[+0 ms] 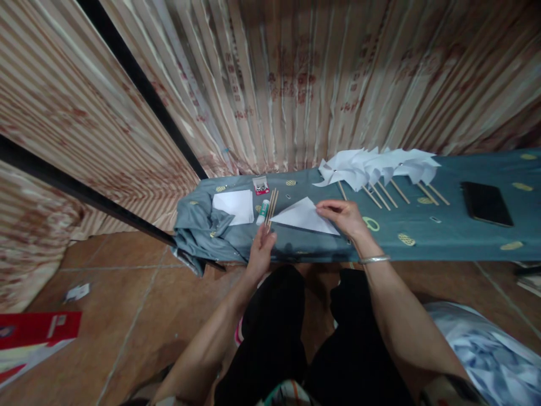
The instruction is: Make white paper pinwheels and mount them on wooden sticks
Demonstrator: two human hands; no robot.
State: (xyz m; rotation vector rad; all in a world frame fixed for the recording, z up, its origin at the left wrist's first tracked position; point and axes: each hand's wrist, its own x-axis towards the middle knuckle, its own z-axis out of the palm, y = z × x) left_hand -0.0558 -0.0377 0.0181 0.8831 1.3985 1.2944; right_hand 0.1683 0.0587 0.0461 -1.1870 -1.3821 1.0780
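Note:
A white sheet of paper [305, 217], folded into a triangle, lies on the cloth-covered bench in front of me. At its right side my right hand [343, 216] is closed in a pinch on the paper's edge; a silver bangle circles that wrist. My left hand [262, 248] is by the near ends of several thin wooden sticks [273, 204], close to the paper's left tip. Its index finger is stretched and the thumb stands apart. Left of the sticks lies a white and green glue stick [262, 212]. Behind it sits a small red box of pins [261, 185].
Paper pinwheels [359, 168] on wooden sticks lie in an overlapping row at the back right. Farther right is a black phone [486, 203]. A stack of white paper [236, 206] lies at the left end. Curtains [296, 84] hang behind; a filled plastic bag [486, 344] is on the floor.

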